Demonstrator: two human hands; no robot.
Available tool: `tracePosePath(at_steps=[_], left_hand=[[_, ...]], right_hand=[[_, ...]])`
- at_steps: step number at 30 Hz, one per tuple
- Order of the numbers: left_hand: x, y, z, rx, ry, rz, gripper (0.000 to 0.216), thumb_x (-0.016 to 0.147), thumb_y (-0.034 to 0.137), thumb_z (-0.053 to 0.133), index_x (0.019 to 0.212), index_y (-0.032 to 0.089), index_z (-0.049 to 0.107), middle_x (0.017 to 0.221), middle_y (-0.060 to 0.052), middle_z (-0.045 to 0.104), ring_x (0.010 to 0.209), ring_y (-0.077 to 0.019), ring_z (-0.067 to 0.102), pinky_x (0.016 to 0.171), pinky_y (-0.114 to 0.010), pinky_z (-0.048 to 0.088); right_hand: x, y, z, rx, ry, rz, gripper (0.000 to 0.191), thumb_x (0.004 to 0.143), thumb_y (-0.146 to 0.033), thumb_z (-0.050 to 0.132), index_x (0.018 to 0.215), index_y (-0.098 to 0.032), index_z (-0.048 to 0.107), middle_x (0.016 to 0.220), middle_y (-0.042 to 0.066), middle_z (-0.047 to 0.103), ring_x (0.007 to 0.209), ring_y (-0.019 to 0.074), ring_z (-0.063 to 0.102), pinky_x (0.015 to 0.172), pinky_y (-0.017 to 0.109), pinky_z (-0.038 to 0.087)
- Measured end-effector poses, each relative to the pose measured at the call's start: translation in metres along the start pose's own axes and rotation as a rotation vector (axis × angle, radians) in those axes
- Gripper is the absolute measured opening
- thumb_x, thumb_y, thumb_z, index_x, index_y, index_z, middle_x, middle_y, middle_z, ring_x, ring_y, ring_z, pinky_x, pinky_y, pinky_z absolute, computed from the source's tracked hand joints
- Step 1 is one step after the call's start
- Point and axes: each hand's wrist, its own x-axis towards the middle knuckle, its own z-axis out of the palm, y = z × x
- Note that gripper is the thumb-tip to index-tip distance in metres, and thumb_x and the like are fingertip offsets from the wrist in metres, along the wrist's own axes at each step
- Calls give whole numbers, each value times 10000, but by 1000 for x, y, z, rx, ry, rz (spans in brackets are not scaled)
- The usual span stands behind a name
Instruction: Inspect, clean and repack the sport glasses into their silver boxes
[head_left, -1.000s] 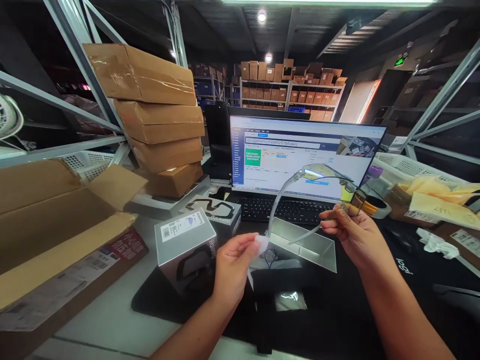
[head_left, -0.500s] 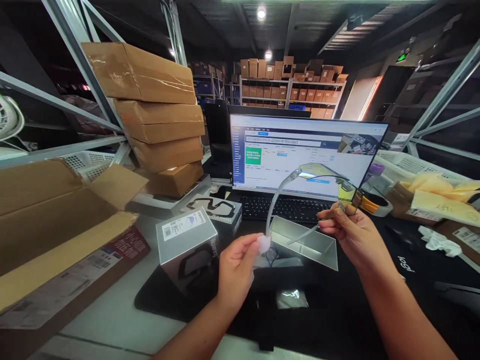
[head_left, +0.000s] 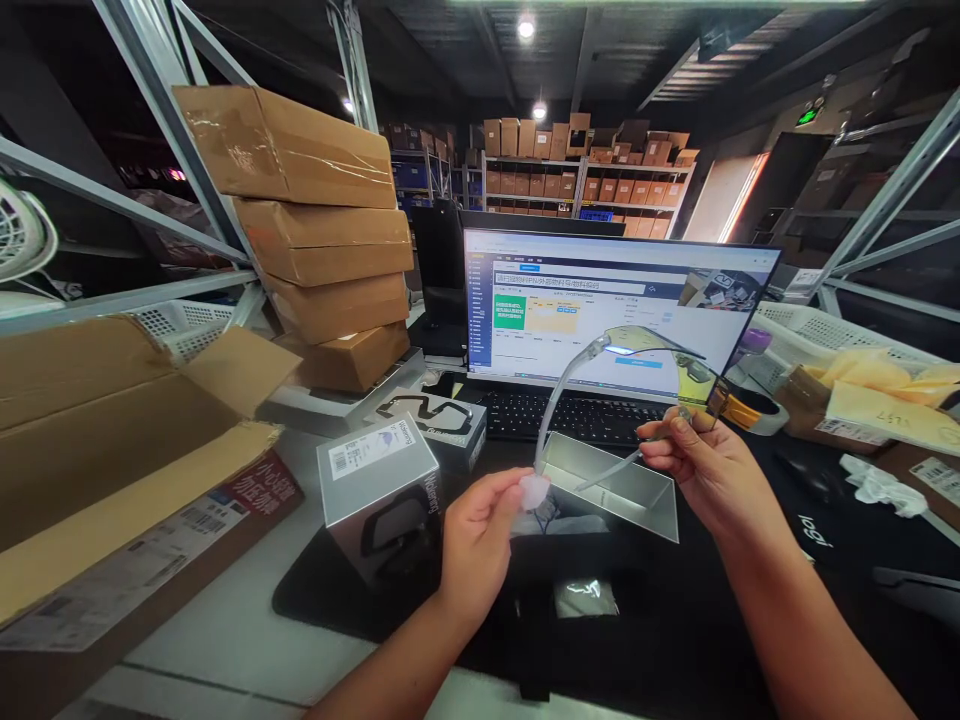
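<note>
A pair of clear-framed glasses (head_left: 637,350) with yellowish lenses is held up in front of the monitor (head_left: 607,305). My right hand (head_left: 701,465) pinches the frame near the right lens and temple. My left hand (head_left: 480,530) pinches a small white wad (head_left: 532,492) against the tip of the other temple arm. Below the glasses lies an open silver box tray (head_left: 619,485) on a black desk mat (head_left: 675,620).
A silver product box (head_left: 379,490) and a darker glasses box (head_left: 435,420) stand left of my hands. An open carton (head_left: 112,440) fills the left. Stacked cartons (head_left: 315,240) rise behind. A keyboard (head_left: 577,415), white baskets and yellow padded envelopes (head_left: 877,395) lie to the right.
Both hands and the glasses have stayed almost in place. My left hand has crumpled the white piece tighter at the temple tip. The monitor's page has changed slightly.
</note>
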Motion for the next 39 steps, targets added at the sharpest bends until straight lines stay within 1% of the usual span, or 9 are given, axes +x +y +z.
tracePosePath(at_steps=[9, 14, 17, 22, 26, 29, 34, 37, 39], left_hand=[[0, 4, 1, -52, 29, -23, 281, 885, 441, 707, 1009, 199, 780, 977, -83, 801, 920, -218, 750, 843, -278, 578], [-2, 13, 2, -168, 46, -78, 364, 859, 481, 729, 1051, 172, 732, 926, -94, 803, 888, -218, 761, 803, -287, 589], [-2, 18, -1, -172, 49, -81, 367, 867, 483, 721, 1068, 176, 719, 900, -82, 801, 861, -196, 753, 763, -257, 578], [-1, 24, -7, -169, 120, -26, 338, 883, 457, 712, 1099, 197, 720, 947, -57, 786, 874, -171, 732, 790, -234, 555], [-3, 32, -5, -91, 129, 21, 348, 904, 475, 676, 1108, 197, 723, 972, -65, 782, 894, -186, 733, 812, -251, 552], [-4, 38, -3, -34, 54, 23, 400, 943, 500, 600, 1178, 192, 698, 1038, -88, 780, 1012, -217, 725, 922, -295, 536], [1, 31, -11, -52, -165, -63, 613, 867, 364, 667, 1448, 261, 502, 1534, -112, 494, 1422, -266, 462, 1139, -382, 403], [9, 25, -16, 214, -192, -122, 756, 737, 264, 766, 1444, 228, 500, 1441, -161, 554, 1202, -277, 612, 920, -358, 530], [13, 26, -15, 305, -261, -126, 560, 774, 312, 751, 1303, 190, 614, 1176, -133, 670, 860, -202, 659, 690, -287, 531]], right_hand=[[0, 3, 0, -23, -29, 35, 319, 740, -427, 869, 881, -201, 694, 845, 45, 785, 626, 120, 741, 588, 157, 609], [-2, 6, 0, -125, -136, 109, 305, 767, -442, 843, 868, -197, 692, 863, 54, 783, 644, 135, 747, 613, 184, 618], [-5, 2, -3, -281, -250, 90, 293, 819, -473, 785, 884, -198, 707, 901, 67, 783, 664, 147, 743, 616, 212, 617], [-16, -13, -4, -762, -417, -98, 322, 906, -521, 645, 864, -207, 709, 630, 30, 704, 566, 161, 645, 498, 231, 508], [-24, -22, -1, -998, -386, -300, 313, 952, -482, 569, 801, -231, 682, 635, 8, 692, 635, 169, 640, 628, 263, 498], [-25, -22, -2, -1024, -285, -370, 280, 948, -477, 568, 885, -242, 706, 661, 7, 699, 620, 175, 649, 609, 270, 488], [-21, -17, -10, -1076, -141, -411, 228, 948, -422, 566, 956, -241, 704, 736, 10, 738, 650, 183, 682, 636, 283, 494], [-20, -14, -12, -1078, -164, -407, 213, 958, -396, 548, 967, -246, 698, 757, 6, 747, 696, 189, 700, 673, 289, 499], [-21, -15, -11, -1056, -179, -390, 204, 959, -382, 543, 975, -249, 697, 770, 8, 756, 701, 190, 704, 672, 289, 504]])
